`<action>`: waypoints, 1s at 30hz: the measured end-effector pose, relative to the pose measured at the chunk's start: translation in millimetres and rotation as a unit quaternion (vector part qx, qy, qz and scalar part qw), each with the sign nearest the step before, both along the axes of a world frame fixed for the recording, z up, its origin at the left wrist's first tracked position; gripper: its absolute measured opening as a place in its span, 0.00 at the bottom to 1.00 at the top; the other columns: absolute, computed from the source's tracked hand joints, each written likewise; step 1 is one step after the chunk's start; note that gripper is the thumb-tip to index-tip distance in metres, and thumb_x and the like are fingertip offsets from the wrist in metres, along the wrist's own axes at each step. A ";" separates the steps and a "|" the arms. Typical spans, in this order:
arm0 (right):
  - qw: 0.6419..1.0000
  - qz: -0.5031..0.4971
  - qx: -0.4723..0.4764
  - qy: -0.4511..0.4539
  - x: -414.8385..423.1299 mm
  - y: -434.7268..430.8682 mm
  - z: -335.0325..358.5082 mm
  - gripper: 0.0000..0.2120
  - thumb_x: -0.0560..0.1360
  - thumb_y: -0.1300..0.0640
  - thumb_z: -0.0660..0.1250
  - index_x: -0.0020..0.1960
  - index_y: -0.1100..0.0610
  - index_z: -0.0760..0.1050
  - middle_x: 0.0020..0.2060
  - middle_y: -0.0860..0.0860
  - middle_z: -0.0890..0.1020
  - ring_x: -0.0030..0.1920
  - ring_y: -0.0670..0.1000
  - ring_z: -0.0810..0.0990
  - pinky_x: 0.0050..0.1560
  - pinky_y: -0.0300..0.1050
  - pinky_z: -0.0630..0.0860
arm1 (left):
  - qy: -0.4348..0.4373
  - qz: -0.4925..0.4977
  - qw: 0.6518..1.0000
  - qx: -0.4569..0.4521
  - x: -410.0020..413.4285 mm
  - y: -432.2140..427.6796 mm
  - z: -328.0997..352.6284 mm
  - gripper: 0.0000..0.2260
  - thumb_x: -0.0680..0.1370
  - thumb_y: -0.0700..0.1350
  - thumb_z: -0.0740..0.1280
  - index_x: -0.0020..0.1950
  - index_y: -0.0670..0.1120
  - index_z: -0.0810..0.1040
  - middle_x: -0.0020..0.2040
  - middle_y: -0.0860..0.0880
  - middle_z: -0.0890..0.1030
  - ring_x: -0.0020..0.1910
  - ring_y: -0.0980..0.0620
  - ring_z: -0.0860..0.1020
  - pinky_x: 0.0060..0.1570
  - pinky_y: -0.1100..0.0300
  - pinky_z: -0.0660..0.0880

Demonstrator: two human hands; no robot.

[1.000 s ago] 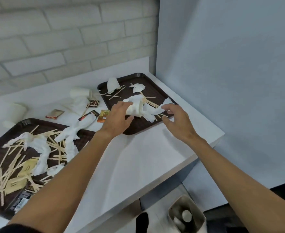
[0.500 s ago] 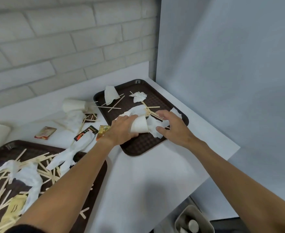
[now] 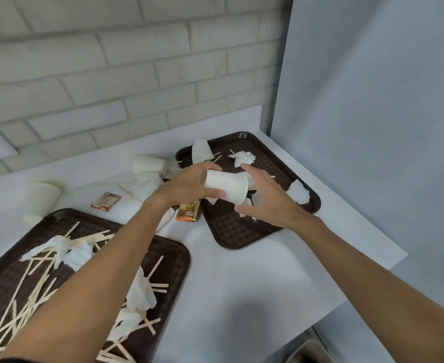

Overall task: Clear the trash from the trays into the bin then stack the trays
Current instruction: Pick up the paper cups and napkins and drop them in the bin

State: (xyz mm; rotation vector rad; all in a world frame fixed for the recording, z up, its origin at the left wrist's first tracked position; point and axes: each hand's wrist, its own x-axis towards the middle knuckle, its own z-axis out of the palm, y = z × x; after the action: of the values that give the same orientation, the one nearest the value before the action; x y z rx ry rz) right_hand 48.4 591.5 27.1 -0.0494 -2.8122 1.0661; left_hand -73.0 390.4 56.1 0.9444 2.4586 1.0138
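PAPER CUP LIFTED FROM TRAY: A white paper cup [image 3: 226,188] is gripped on its side by the curled fingers [image 3: 205,167] and thumb of the left hand [image 3: 186,186]. Its narrow base is turned toward that palm and its wide mouth toward the right hand [image 3: 270,205]. The right hand's fingers [image 3: 249,171] are spread and loosely bent about the cup's mouth, with nothing grasped; whether the rim is touched by them cannot be told. The cup is held in the air above the far tray [image 3: 241,234], a brown tray set near the corner of the white counter [image 3: 255,284], on which torn napkin scraps [image 3: 244,158] are scattered. A near tray [image 3: 175,260], also brown, is partly covered by the left forearm and is strewn with wooden sticks [image 3: 32,281] and crumpled napkins [image 3: 141,292]. Between the two trays an orange sachet [image 3: 188,212] is seen on the counter, and another cup [image 3: 147,165] is seen on its side beside the brick wall [image 3: 137,74]. The bin [image 3: 307,349] is glimpsed below the counter's edge.
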 end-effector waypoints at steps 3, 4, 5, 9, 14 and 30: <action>1.000 0.000 0.001 -0.006 -11.5 -4.4 1.6 0.48 0.68 0.44 0.76 0.79 0.44 0.50 0.75 0.46 0.63 0.73 0.50 0.63 0.70 0.54 0.66 | -0.012 -0.005 1.000 -0.004 -6.6 -0.8 -0.2 0.26 0.67 0.54 0.79 0.63 0.56 0.74 0.53 0.54 0.77 0.53 0.51 0.77 0.54 0.49 0.78; 1.000 0.000 -0.003 -0.014 -14.8 -5.2 0.3 0.49 0.68 0.44 0.76 0.79 0.44 0.50 0.75 0.45 0.63 0.73 0.50 0.64 0.70 0.54 0.67 | -0.015 -0.006 1.000 -0.003 -9.0 -0.2 0.4 0.26 0.67 0.54 0.79 0.62 0.56 0.74 0.54 0.54 0.77 0.53 0.52 0.77 0.53 0.50 0.79; 1.000 0.001 -0.010 -0.023 -18.1 -5.4 -1.7 0.49 0.68 0.43 0.76 0.79 0.44 0.50 0.74 0.44 0.65 0.72 0.49 0.65 0.70 0.54 0.68 | -0.017 -0.007 1.000 -0.001 -11.2 1.3 1.9 0.26 0.67 0.54 0.79 0.62 0.56 0.74 0.54 0.54 0.77 0.53 0.52 0.77 0.52 0.52 0.79; 0.999 -0.007 -0.032 -0.034 -26.7 -4.9 -10.2 0.46 0.69 0.44 0.75 0.79 0.46 0.51 0.69 0.45 0.70 0.67 0.48 0.70 0.65 0.50 0.73 | -0.042 -0.016 0.999 0.026 -19.9 11.6 4.5 0.25 0.69 0.53 0.78 0.62 0.54 0.74 0.56 0.54 0.78 0.55 0.55 0.77 0.53 0.58 0.78; 0.995 -0.043 -0.077 -0.051 -42.6 -4.3 -12.4 0.44 0.69 0.46 0.75 0.77 0.48 0.54 0.65 0.48 0.72 0.61 0.49 0.74 0.58 0.48 0.78 | -0.158 -0.015 0.984 0.074 -38.3 24.5 -0.8 0.28 0.73 0.50 0.75 0.71 0.53 0.70 0.59 0.48 0.79 0.58 0.51 0.79 0.59 0.58 0.77; 0.953 -0.127 -0.274 -0.030 -58.2 32.2 -5.7 0.40 0.66 0.52 0.80 0.67 0.44 0.58 0.57 0.41 0.72 0.59 0.44 0.74 0.57 0.45 0.80 | -0.020 0.295 0.952 -0.075 -172.9 90.8 -73.6 0.31 0.79 0.54 0.65 0.76 0.43 0.56 0.72 0.35 0.65 0.71 0.34 0.64 0.69 0.41 0.65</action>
State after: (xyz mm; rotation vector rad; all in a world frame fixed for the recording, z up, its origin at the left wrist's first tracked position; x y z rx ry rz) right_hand -9.8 623.7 21.4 -0.4887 -2.3750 1.7494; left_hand -245.9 481.2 -17.6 0.1259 2.7975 0.9723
